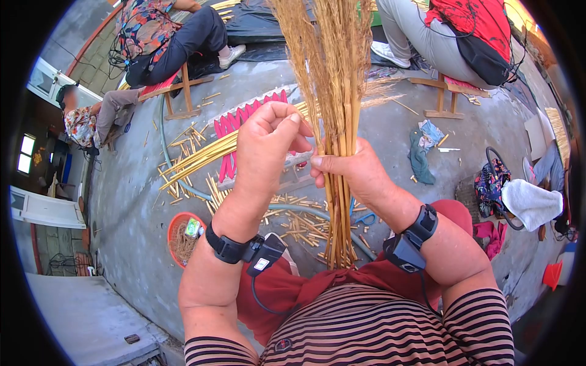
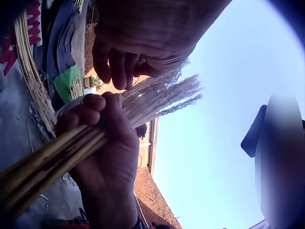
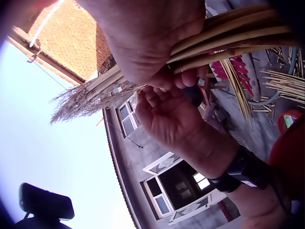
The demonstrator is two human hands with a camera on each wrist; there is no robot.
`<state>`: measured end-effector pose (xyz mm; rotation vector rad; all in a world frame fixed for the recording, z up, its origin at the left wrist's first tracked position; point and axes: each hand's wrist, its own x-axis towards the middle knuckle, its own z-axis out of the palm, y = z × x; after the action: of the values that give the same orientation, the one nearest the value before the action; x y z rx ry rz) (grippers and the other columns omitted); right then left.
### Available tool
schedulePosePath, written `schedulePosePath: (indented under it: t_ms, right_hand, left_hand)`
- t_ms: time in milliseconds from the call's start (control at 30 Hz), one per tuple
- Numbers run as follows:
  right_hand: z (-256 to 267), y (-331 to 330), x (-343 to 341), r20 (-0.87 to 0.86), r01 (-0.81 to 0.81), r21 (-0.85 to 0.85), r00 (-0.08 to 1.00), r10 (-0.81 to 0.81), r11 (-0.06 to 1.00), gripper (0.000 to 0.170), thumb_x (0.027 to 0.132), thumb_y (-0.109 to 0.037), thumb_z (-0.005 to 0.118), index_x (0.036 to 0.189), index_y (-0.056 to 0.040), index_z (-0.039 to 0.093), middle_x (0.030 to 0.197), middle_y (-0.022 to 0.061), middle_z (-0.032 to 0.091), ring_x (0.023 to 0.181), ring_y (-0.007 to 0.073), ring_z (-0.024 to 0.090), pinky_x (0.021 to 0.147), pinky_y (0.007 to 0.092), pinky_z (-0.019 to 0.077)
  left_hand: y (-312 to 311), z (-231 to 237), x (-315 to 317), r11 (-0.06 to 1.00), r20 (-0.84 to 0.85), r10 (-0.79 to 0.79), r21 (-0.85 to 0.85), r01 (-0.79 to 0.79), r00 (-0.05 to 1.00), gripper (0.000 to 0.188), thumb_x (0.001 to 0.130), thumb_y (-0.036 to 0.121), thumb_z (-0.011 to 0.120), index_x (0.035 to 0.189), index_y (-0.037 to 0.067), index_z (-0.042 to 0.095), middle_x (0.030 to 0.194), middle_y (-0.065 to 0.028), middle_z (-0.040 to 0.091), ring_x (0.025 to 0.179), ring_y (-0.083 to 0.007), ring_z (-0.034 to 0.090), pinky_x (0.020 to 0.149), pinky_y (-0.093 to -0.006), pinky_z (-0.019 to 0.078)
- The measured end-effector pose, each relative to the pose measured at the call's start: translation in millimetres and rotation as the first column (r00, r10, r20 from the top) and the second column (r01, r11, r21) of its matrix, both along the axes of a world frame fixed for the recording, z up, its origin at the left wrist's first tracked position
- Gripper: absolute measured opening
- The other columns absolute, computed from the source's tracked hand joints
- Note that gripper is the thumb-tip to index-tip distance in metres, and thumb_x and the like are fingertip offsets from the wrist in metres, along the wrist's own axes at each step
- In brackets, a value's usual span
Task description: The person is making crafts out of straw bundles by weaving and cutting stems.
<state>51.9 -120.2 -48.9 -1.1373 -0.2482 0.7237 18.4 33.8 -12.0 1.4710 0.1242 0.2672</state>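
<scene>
An upright bundle of dry stalks (image 1: 339, 201) with feathery tops (image 1: 339, 49) stands in front of the person. The right hand (image 1: 351, 168) grips it around the middle, thumb across the front. Just left of the bundle, the left hand (image 1: 271, 134) is raised with curled fingers, fingertips close to the stalks at the height of the right hand. In the left wrist view the right hand (image 2: 107, 148) wraps the stalks (image 2: 52, 162). From the right wrist view, the left hand (image 3: 174, 119) has bent fingers by the plumes (image 3: 95, 98); whether it pinches a strand is unclear.
Long stalks (image 1: 204, 152) lie across a pink-patterned rack (image 1: 235, 125) at the left. Cut pieces (image 1: 299, 229) litter the ground near a hose (image 1: 305, 208), blue scissors (image 1: 366, 218) and an orange basket (image 1: 173, 241). Seated people (image 1: 149, 30) are farther off; cloths (image 1: 420, 160) lie right.
</scene>
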Motion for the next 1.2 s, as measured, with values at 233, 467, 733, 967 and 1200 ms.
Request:
schedulePosePath:
  t_ms: [233, 467, 733, 967, 1200]
  right_hand:
    - [-0.6, 0.5, 0.2, 0.004, -0.004, -0.016, 1.000, 0.004, 1.000, 0.014, 0.081, -0.007, 0.067, 0.091, 0.0005, 0.060, 0.073, 0.0065, 0.063, 0.061, 0.0129, 0.062, 0.056, 0.0251, 0.0520]
    - [-0.9, 2.9, -0.4, -0.003, 0.005, -0.017, 1.000, -0.006, 1.000, 0.013, 0.082, -0.007, 0.067, 0.090, 0.0005, 0.060, 0.072, 0.0063, 0.063, 0.061, 0.0128, 0.061, 0.056, 0.0253, 0.0519]
    - [-3.8, 9.4, -2.3, -0.003, -0.027, 0.012, 1.000, 0.027, 1.000, 0.011, 0.081, -0.003, 0.064, 0.091, 0.0003, 0.061, 0.073, 0.0081, 0.063, 0.062, 0.0146, 0.062, 0.057, 0.0267, 0.0524]
    - [-4.8, 6.3, -0.2, 0.000, -0.011, 0.014, 1.000, 0.011, 1.000, 0.007, 0.083, -0.006, 0.065, 0.086, -0.0029, 0.059, 0.071, 0.0053, 0.062, 0.057, 0.0119, 0.059, 0.053, 0.0254, 0.0498]
    - [-5.7, 3.1, 1.9, 0.018, 0.050, -0.015, 0.999, -0.050, 0.999, 0.010, 0.082, -0.006, 0.066, 0.087, -0.0010, 0.059, 0.071, 0.0067, 0.062, 0.057, 0.0136, 0.060, 0.052, 0.0260, 0.0499]
  left_hand:
    - [1.7, 1.3, -2.5, 1.000, 0.015, -0.022, 0.021, 0.022, 1.000, 0.010, 0.091, 0.008, 0.052, 0.097, 0.003, 0.057, 0.082, -0.0073, 0.063, 0.064, -0.0125, 0.060, 0.060, -0.0235, 0.0482]
    - [2.3, 2.3, -6.7, 0.998, 0.030, -0.048, 0.037, 0.047, 0.998, 0.018, 0.090, 0.006, 0.048, 0.105, 0.001, 0.057, 0.089, -0.0071, 0.062, 0.067, -0.0118, 0.060, 0.062, -0.0237, 0.0484]
    - [0.0, -0.5, -5.6, 0.912, 0.049, 0.087, 0.398, -0.099, 0.995, 0.009, 0.090, 0.006, 0.055, 0.083, 0.002, 0.058, 0.066, -0.0015, 0.058, 0.058, -0.0065, 0.056, 0.054, -0.0217, 0.0461]
    - [-1.0, 10.5, -9.7, 0.811, 0.125, 0.055, 0.573, -0.117, 0.991, 0.007, 0.089, 0.002, 0.055, 0.082, 0.001, 0.057, 0.062, -0.0009, 0.055, 0.053, -0.0059, 0.052, 0.048, -0.0218, 0.0414]
    - [1.0, 13.6, -12.3, 0.724, 0.116, 0.035, 0.682, -0.105, 0.993, 0.004, 0.084, 0.000, 0.060, 0.081, 0.001, 0.058, 0.059, -0.0029, 0.054, 0.053, -0.0072, 0.052, 0.047, -0.0253, 0.0412]
